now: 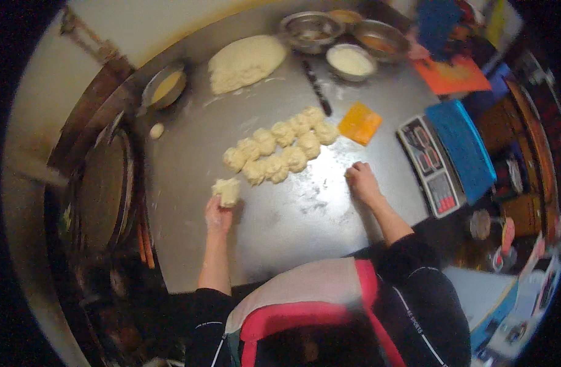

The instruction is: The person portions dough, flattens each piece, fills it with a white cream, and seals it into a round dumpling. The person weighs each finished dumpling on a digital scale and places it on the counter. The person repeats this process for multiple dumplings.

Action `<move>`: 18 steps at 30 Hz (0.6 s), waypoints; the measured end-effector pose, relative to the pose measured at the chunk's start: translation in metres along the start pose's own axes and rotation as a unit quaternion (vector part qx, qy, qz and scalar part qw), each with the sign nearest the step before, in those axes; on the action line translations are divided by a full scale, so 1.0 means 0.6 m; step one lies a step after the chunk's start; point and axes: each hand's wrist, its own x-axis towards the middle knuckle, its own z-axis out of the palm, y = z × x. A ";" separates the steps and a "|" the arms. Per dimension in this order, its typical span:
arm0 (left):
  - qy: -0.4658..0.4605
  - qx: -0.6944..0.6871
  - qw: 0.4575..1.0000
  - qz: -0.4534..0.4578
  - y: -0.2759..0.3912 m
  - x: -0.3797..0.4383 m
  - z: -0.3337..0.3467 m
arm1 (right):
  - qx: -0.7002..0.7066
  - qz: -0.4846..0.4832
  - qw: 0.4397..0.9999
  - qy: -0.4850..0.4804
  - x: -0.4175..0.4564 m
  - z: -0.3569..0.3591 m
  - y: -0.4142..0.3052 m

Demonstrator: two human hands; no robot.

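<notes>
My left hand (219, 215) holds a pale piece of dough (227, 191) just above the metal worktop, near the left end of the dough balls. My right hand (362, 180) is at the right with its fingers curled low over the worktop; a small pale bit shows at the fingertips, too blurred to name. Between and beyond my hands lie two rows of rough dough balls (295, 158) that touch one another. An orange dough scraper (360, 123) lies flat past the right end of the rows. A large flat slab of dough (247, 62) rests at the far side.
A dark knife or bar (316, 87) lies beyond the balls. Near it stand a bowl of white powder (350, 61) and metal bowls (312, 28). A digital scale (429, 160) with a blue tray is at the right. A tilted bowl (165, 87) and an egg (156, 131) are at the left.
</notes>
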 end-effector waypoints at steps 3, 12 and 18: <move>-0.073 -0.029 0.996 -0.042 -0.021 -0.072 0.073 | 0.180 0.098 0.979 -0.022 0.035 -0.015 -0.001; -0.131 -0.015 0.983 -0.125 -0.084 -0.118 0.225 | 0.670 0.112 0.720 -0.141 0.046 -0.055 -0.234; -0.086 0.199 0.975 -0.039 -0.107 -0.124 0.280 | 0.409 0.101 0.902 0.094 0.024 -0.064 -0.266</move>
